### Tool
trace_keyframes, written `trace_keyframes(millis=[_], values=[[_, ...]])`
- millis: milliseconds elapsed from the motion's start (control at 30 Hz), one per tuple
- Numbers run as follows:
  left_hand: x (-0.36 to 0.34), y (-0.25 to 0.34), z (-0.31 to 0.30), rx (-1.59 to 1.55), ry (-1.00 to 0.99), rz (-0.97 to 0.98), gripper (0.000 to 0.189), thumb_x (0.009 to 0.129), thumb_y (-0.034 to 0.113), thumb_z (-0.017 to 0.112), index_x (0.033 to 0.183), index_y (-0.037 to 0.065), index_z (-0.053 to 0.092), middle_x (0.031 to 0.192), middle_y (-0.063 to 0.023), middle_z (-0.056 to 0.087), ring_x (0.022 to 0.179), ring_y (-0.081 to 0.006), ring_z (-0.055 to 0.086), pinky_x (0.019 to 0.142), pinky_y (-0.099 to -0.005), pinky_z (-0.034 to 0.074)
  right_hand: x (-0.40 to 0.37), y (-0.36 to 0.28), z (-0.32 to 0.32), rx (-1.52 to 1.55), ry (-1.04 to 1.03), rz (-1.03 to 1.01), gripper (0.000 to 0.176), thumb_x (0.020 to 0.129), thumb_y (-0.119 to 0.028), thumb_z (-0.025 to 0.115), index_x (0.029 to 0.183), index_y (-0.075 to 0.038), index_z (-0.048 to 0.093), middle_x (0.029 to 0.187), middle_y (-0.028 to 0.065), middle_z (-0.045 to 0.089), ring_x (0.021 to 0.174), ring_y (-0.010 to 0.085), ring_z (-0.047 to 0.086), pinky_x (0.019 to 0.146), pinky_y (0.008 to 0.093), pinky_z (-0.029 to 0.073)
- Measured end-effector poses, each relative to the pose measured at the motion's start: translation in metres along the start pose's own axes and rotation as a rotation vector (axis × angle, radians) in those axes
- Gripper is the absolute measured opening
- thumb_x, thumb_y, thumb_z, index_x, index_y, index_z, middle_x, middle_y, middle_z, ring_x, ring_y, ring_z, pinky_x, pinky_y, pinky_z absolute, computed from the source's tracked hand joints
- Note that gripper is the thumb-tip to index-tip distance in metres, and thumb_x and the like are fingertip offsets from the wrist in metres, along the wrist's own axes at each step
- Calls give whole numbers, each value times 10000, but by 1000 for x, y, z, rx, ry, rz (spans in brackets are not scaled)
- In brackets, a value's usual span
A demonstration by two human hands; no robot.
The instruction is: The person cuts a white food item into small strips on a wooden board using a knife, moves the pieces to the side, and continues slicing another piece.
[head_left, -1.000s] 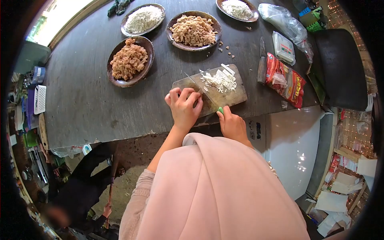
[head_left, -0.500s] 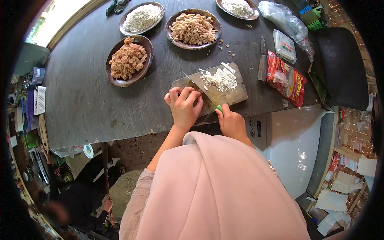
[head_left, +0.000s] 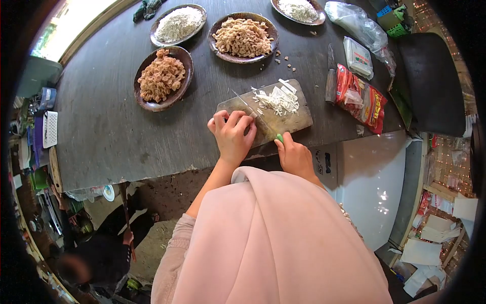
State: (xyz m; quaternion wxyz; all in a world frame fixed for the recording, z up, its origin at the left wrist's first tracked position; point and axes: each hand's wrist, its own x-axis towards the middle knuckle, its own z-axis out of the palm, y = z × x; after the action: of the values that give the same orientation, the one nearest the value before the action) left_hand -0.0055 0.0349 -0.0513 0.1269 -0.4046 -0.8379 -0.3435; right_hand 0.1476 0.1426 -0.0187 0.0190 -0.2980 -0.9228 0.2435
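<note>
My right hand point(head_left: 295, 156) is wrapped round the green handle of a knife point(head_left: 279, 137), whose thin blade slants up and left across the wooden cutting board point(head_left: 299, 120). My left hand point(head_left: 231, 134) rests on the board's left part, fingers curled and pressed down close to the blade. Whatever lies under those fingertips is mostly hidden. To the right of the blade, a pile of thin white cut strips point(head_left: 281, 100) is spread over the board, with a few longer pieces at its top.
Brown plates with tan pieces point(head_left: 244, 38), reddish-brown pieces point(head_left: 162, 77) and white shreds point(head_left: 179, 24) stand farther back. A second knife point(head_left: 331, 81), red packet point(head_left: 359, 99), white packet point(head_left: 358, 57) and plastic bag point(head_left: 357, 23) lie right. Another person point(head_left: 96, 261) is below left, holding a stick.
Both my hands and the knife stay almost in place; the knife has shifted only very slightly. The other person at lower left has moved, and their hand and stick have shifted up and left.
</note>
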Motion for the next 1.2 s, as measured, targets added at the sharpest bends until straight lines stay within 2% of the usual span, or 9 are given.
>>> trace_keyframes(millis=[600, 1200], values=[[-1, 0, 0, 13, 1, 4, 126, 741, 182, 815, 819, 166, 718, 977, 76, 699, 1066, -248, 498, 947, -436, 304, 1, -3, 9, -5, -19, 24, 274, 1034, -339, 538, 970, -77, 487, 691, 203, 678, 662, 441, 682, 575, 557, 523], [-7, -2, -5, 25, 10, 23, 129, 780, 179, 816, 890, 180, 749, 1025, 101, 721, 1036, -219, 502, 942, -409, 300, -1, -1, 6, -4, -12, 4, 274, 1032, -340, 540, 966, -79, 489, 680, 198, 675, 652, 435, 679, 565, 547, 524]])
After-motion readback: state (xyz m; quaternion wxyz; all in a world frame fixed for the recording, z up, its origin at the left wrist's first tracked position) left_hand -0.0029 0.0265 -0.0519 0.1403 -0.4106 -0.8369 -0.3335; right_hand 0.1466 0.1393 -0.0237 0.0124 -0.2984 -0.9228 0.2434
